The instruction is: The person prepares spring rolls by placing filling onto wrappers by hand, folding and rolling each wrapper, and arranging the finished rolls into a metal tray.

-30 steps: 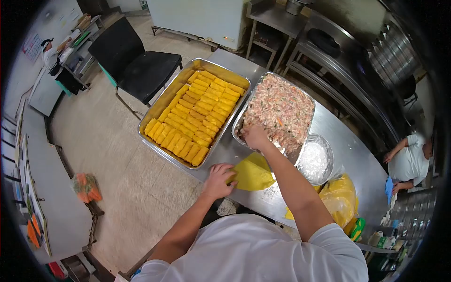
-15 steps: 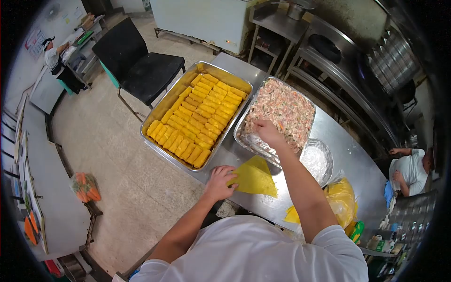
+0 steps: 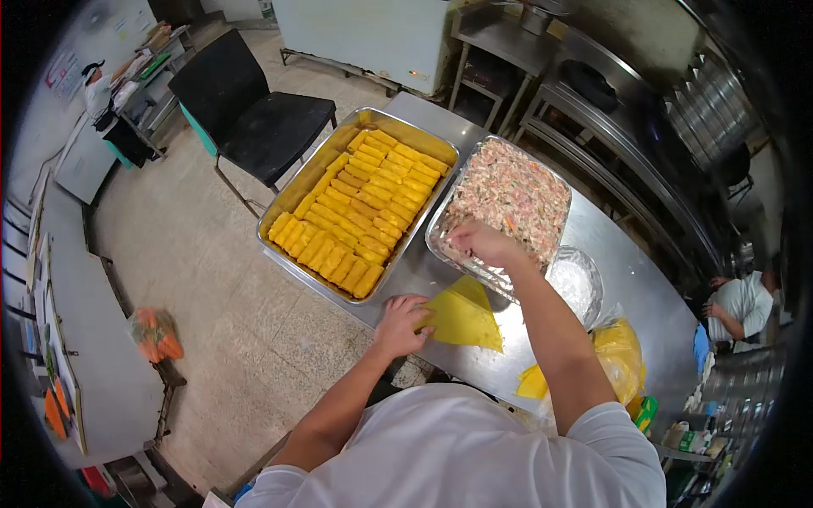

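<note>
A yellow wrapper sheet [image 3: 466, 315] lies flat on the steel table. My left hand [image 3: 405, 325] rests at its left edge, fingers stretched out and thumb apart, touching the sheet. Above the near left corner of a metal tray [image 3: 440, 247], my right hand [image 3: 487, 244] reaches down with curled fingers into a pale pink meat filling [image 3: 512, 195] flecked with orange and green. Its fingertips are partly hidden, pinched at the filling. Left of that tray, a larger steel tray [image 3: 284, 247] holds rows of rolled yellow spring rolls [image 3: 360, 212].
A round metal bowl [image 3: 576, 284] with whitish residue stands right of the filling tray. Nearer me is a plastic bag of yellow wrappers [image 3: 616, 360]. A black chair [image 3: 254, 110] stands beyond the table. Co-workers appear at far left [image 3: 100, 93] and right [image 3: 741, 309]. A carrot bag [image 3: 155, 334] hangs at left.
My right hand has shifted slightly left and down at the filling's edge, its fingers more curled. My left hand stays on the wrapper. The view has moved a little.
</note>
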The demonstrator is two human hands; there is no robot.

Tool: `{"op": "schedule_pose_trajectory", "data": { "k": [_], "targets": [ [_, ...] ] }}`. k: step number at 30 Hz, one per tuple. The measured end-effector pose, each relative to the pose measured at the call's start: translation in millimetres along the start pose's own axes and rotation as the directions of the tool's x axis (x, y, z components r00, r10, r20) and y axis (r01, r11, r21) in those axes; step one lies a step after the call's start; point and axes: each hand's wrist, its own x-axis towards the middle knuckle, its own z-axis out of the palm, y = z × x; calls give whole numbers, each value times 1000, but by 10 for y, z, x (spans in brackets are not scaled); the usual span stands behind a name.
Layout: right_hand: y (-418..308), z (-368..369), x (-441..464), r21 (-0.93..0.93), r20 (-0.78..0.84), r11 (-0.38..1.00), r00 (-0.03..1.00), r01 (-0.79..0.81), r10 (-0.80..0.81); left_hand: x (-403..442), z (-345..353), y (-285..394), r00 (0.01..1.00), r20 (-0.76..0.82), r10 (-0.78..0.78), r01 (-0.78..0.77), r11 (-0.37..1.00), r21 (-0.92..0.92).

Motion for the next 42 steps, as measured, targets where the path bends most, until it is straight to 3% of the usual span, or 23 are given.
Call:
{"op": "schedule_pose_trajectory", "data": {
  "k": [2,5,8,11,12,15,16,19,22,25,28,31,34,37,42],
  "targets": [
    [-32,-19,-241,352,13,936,1000,-4,0,4,13,-20,1000,8,9,-9,1000,-21],
    [25,61,-605,251,-3,967,999,-48,51,-66,64,-118,999,10,44,-44,999,4],
    [317,319,-907,153,81,987,995,52,-65,-76,50,-100,998,18,68,-69,996,59],
    [452,667,-1188,-195,-6,978,997,76,-79,-94,39,-144,997,40,65,-68,996,60],
    [545,806,-1225,-297,-53,943,984,150,-173,-105,61,-177,998,38,58,-60,997,47],
    [792,1138,-1209,-401,-119,891,952,212,-280,-106,52,-200,999,30,38,-38,999,12],
    [789,1190,-1201,-425,-76,890,973,167,-218,-102,37,-199,999,28,31,-31,1000,2],
    [1003,1313,-1162,-697,-114,623,803,355,-585,-95,24,-173,998,14,56,-57,998,30],
    [870,1306,-1353,-789,-180,566,791,239,-585,-86,13,-174,998,2,60,-60,998,10],
    [1210,1268,-1260,-779,-80,544,811,312,-579,-78,-12,-171,999,38,36,-36,999,9],
    [1250,1259,-1229,-770,-80,560,823,307,-562,-76,-24,-159,999,40,23,-24,1000,18],
    [1075,1278,-1374,-758,-252,609,755,235,-606,-70,-21,-166,999,31,40,-41,999,15],
    [1269,1208,-1424,-711,-253,665,801,226,-542,-74,-4,-172,999,28,36,-36,999,3],
    [1311,1205,-1488,-610,-347,757,780,234,-521,-76,-7,-179,999,33,28,-28,1000,1],
    [1374,1091,-1578,-623,-325,764,833,167,-447,-64,7,-174,999,37,24,-24,1000,-5]
  ]
}}
